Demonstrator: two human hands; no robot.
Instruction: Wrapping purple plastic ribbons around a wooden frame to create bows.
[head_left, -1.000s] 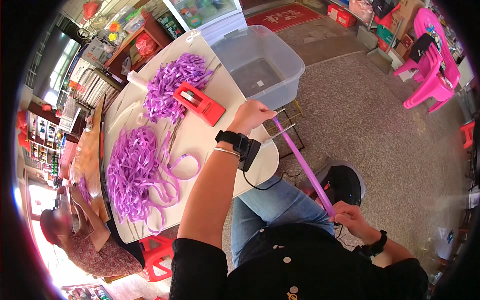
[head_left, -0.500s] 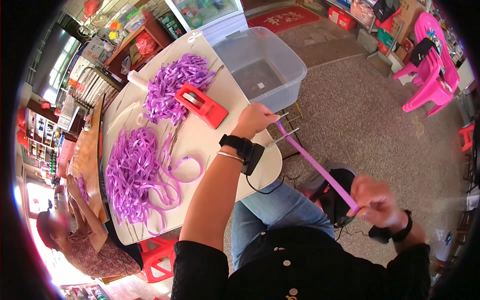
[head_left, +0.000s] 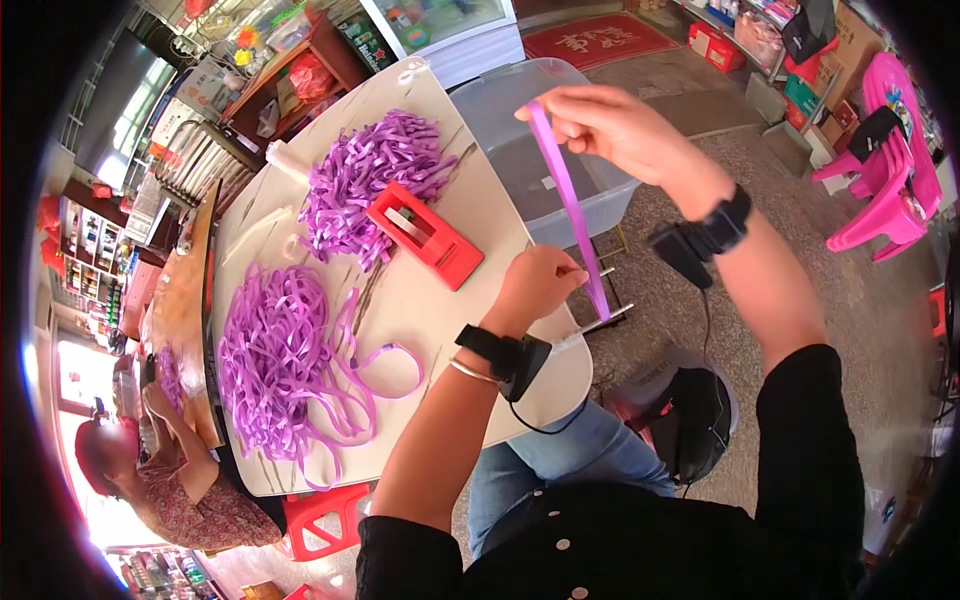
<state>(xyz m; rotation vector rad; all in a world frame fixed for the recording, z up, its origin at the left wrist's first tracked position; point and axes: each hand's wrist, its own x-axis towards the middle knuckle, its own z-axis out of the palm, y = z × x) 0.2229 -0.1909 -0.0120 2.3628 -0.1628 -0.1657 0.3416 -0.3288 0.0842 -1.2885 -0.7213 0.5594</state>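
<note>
A purple ribbon (head_left: 570, 200) runs from my raised right hand (head_left: 610, 125) down to a pair of thin metal prongs (head_left: 607, 318) at the table's right edge. My right hand grips the ribbon's upper part between thumb and forefinger, above a clear plastic tub. Beside the prongs, my left hand (head_left: 540, 285) is closed in a pinch at the ribbon's lower part; its fingertips partly hide what they hold. On the table lie a loose heap of long purple ribbon (head_left: 270, 360) and a pile of purple ribbon loops (head_left: 380, 165). Near them rests a red tape dispenser (head_left: 426, 235).
The clear tub (head_left: 500, 200) stands past the table's (head_left: 490, 400) right edge. Below is a dark bag (head_left: 695, 420). A pink chair (head_left: 890, 170) stands far right. Another person (head_left: 190, 480) sits at the left by a red stool (head_left: 325, 520), hands near purple ribbon.
My right hand has swung from the lower right up to above the tub, carrying the ribbon with it. My left hand stays by the prongs. The view has shifted slightly.
</note>
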